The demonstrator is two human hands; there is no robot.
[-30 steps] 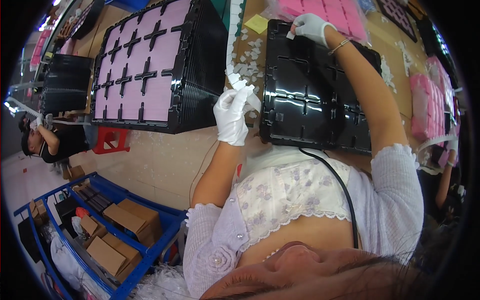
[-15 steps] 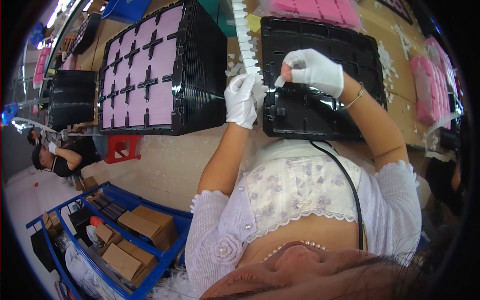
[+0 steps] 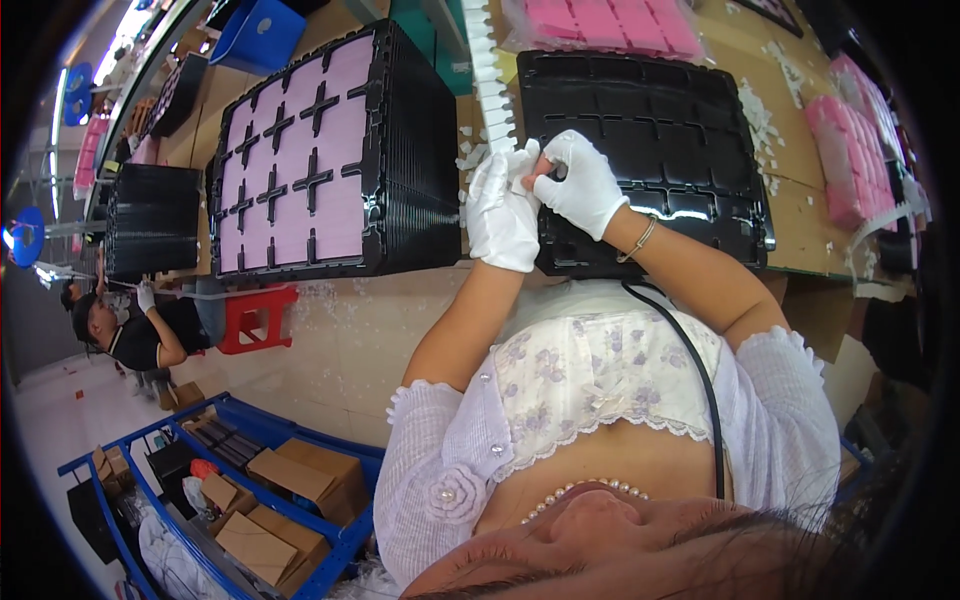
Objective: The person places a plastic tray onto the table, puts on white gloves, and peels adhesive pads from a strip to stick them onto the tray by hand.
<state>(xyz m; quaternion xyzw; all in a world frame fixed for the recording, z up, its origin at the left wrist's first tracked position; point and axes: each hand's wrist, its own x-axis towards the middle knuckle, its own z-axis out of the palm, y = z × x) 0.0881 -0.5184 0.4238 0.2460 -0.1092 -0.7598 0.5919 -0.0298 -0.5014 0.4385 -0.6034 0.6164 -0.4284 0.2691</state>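
A white toothed strip (image 3: 487,75) runs down from the top to my left hand (image 3: 503,215), which wears a white glove and is closed around its lower end. My right hand (image 3: 583,190), in a white glove with bare thumb and fingertips, is pinched against the left hand's fingers. A small pale edge shows between the two hands, but the fingers mostly hide it. Both hands are over the left edge of a black moulded plastic tray (image 3: 640,140) lying in front of me.
To the left stands a tall stack of black trays (image 3: 415,170) with lilac panels on its facing side. Pink bagged blocks (image 3: 610,25) lie behind and to the right; white scraps (image 3: 762,125) litter the cardboard-covered table. A red stool (image 3: 258,318), blue rack (image 3: 215,480) and another person (image 3: 155,330) are left.
My right hand, earlier over the tray with a small white piece in its fingertips, has moved left to meet my left hand. The left hand has shifted slightly right and nearer me.
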